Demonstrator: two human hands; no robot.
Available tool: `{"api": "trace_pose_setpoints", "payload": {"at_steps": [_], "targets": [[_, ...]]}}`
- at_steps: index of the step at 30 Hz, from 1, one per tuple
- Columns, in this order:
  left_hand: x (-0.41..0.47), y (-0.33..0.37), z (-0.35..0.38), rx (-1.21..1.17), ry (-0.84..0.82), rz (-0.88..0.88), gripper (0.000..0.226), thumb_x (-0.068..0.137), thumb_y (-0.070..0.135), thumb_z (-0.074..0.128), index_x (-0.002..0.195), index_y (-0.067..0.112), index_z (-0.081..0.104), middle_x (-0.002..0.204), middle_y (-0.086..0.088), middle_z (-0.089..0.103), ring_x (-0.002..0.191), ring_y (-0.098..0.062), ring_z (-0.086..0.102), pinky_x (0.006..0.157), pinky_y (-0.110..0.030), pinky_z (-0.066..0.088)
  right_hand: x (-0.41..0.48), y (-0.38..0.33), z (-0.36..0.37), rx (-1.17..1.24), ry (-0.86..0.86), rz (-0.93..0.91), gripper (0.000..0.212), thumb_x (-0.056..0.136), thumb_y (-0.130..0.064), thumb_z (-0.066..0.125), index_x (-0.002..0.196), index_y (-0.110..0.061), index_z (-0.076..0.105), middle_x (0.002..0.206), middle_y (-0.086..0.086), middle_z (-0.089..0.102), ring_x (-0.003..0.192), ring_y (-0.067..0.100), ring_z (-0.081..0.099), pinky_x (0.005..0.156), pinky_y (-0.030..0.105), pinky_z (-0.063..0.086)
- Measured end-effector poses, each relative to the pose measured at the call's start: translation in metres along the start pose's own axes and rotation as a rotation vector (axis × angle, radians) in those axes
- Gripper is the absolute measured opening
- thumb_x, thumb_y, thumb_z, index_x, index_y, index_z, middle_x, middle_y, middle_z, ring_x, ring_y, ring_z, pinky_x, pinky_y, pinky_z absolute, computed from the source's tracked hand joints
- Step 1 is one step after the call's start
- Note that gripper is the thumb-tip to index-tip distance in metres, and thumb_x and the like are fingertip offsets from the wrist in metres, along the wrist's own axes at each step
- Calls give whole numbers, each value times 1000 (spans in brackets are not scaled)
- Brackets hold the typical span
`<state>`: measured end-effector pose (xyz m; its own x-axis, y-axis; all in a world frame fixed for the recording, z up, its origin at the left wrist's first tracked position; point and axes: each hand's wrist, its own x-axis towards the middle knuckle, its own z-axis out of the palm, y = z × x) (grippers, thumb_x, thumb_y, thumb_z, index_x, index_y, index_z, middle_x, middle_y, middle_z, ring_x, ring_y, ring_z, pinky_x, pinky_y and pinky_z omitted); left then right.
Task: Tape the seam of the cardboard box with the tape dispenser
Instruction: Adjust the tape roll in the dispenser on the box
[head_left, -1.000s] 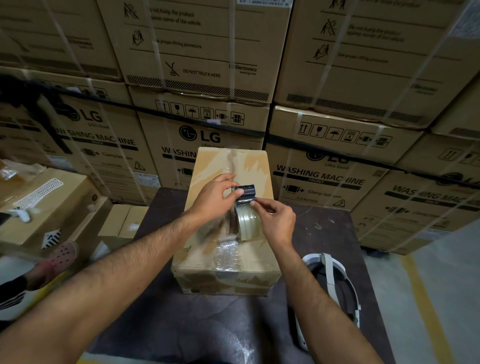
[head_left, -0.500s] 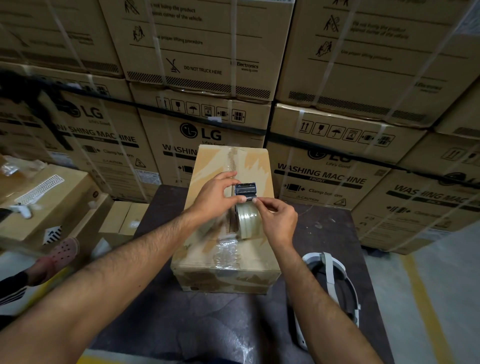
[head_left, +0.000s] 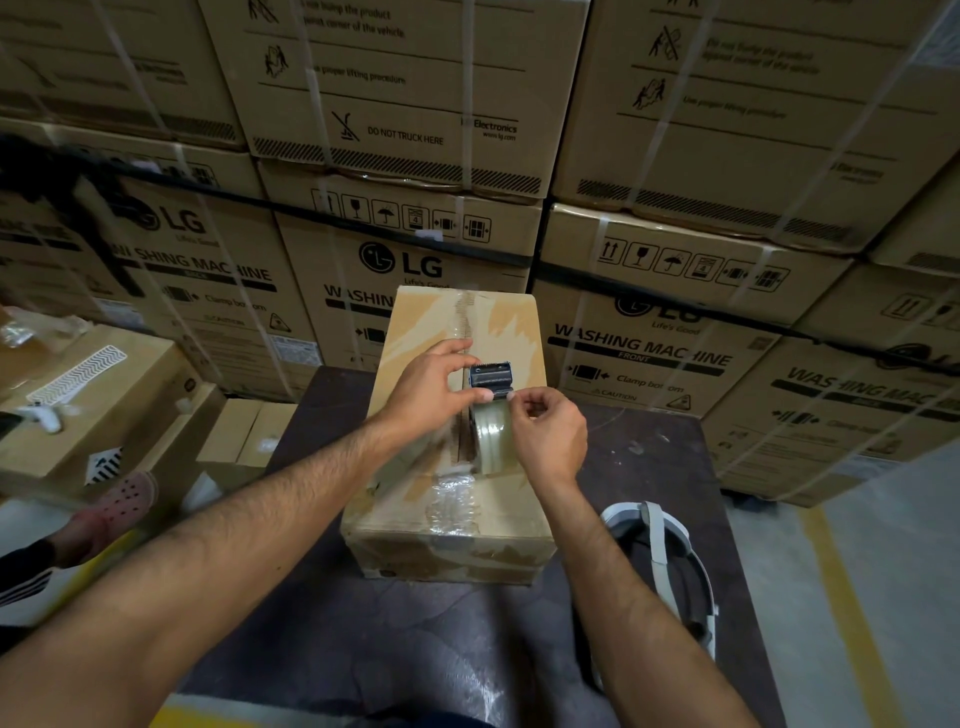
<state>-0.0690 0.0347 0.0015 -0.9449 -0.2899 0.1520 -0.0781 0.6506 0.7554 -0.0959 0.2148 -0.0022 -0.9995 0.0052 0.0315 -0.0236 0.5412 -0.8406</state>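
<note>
Both hands barely shifted: left hand (head_left: 431, 395) grips the tape dispenser (head_left: 491, 375), right hand (head_left: 551, 436) fingers (head_left: 521, 397) pinch its tape end (head_left: 502, 395).

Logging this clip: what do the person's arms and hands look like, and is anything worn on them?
Both arms are bare for as far as the picture shows them, with no sleeve in view. The left forearm and right forearm have dark hair. The left hand and right hand are ungloved. No watch, wristband or ring shows on either.
</note>
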Motion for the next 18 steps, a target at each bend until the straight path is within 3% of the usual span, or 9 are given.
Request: {"api": "trace_pose_setpoints", "payload": {"at_steps": [5,10,14,18], "targets": [[0,1,1,-6,4,3,58,76,36,91,128,16,73,152,8,53,141,-9,46,122,-37,35,-5,0,5,-44,-12,-7,14,97,-38,64,97,-26,73,100,-10,74,94,18,71,82,37,57],[-2,1,1,-10,4,5,59,77,35,91,129,16,73,152,7,54,142,-10,46,122,-39,35,-6,-1,11,-31,-45,-2,23,102,-34,57,108,-18,72,122,4,71,112,26,66,87,36,50],[-2,2,0,-1,6,6,58,77,36,90,129,17,72,153,6,54,142,-11,46,122,-42,36,-2,2,18,70,-109,44,25,101,-33,59,107,-15,75,121,7,73,116,28,66,97,37,53],[-3,2,0,10,-3,5,57,80,38,88,130,18,71,154,7,52,143,-11,45,122,-41,36,-4,9,16,261,-63,129,10,94,-30,70,102,-25,74,112,-5,74,112,18,68,100,35,54]]}}
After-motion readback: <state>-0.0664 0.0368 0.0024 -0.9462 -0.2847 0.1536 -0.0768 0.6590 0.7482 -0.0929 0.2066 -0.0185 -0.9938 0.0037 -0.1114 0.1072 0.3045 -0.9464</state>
